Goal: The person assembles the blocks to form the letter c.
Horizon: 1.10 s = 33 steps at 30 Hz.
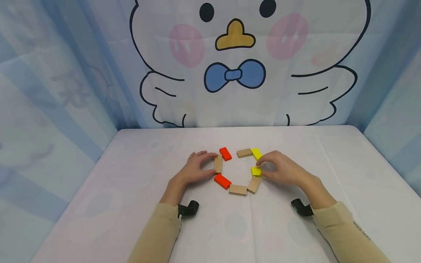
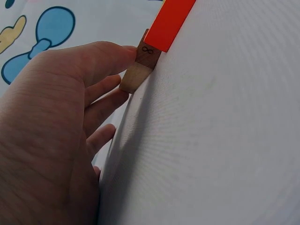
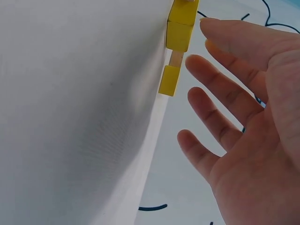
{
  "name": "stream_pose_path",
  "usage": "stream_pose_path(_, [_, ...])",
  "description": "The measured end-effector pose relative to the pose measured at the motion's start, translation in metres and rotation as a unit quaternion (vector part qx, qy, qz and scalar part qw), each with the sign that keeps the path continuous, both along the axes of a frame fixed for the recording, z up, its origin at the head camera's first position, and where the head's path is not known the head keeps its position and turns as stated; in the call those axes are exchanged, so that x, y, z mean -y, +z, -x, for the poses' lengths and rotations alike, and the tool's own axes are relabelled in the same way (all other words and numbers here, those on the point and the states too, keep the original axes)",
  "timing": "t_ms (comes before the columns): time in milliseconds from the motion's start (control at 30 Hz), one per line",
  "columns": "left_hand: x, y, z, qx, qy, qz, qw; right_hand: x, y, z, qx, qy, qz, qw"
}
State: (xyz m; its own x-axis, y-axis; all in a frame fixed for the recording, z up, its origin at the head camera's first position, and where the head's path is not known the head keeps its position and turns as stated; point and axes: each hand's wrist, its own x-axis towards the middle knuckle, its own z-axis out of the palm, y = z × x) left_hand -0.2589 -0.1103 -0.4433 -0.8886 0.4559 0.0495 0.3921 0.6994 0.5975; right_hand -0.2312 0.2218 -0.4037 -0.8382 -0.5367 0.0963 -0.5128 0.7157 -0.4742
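Note:
Small red, yellow and plain wood blocks lie in a rough ring on the table. At the ring's left side my left hand [image 1: 196,168] pinches a plain wooden block [image 1: 218,163] between thumb and fingers. Its end, marked with a figure like an 8, touches or nearly touches a red block [image 2: 169,23] in the left wrist view. My right hand [image 1: 282,168] is beside the ring's right side, near a short-looking yellow block [image 1: 256,171] and a second yellow block [image 1: 256,153]. The right wrist view shows its fingers [image 3: 206,112] spread, with a small gap to the yellow blocks.
Another red block [image 1: 225,153] lies at the ring's upper left, a gap away from a plain block [image 1: 244,153]. Two plain blocks [image 1: 238,190] form the near side. A pale cloth covers the table [image 1: 279,226], and printed curtains [image 1: 236,106] hang behind and beside it.

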Motion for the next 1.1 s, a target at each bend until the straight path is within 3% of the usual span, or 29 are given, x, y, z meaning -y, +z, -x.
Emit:
stream_pose_path(667, [0.001, -0.001, 0.001, -0.009, -0.001, -0.001, 1.0000, 0.009, 0.009, 0.025, -0.012, -0.009, 0.031, 0.9994])
stream_pose_path(1100, [0.002, 0.000, 0.000, -0.011, -0.002, -0.003, 0.9999, 0.023, 0.020, 0.042, -0.027, 0.015, 0.038, 0.9988])
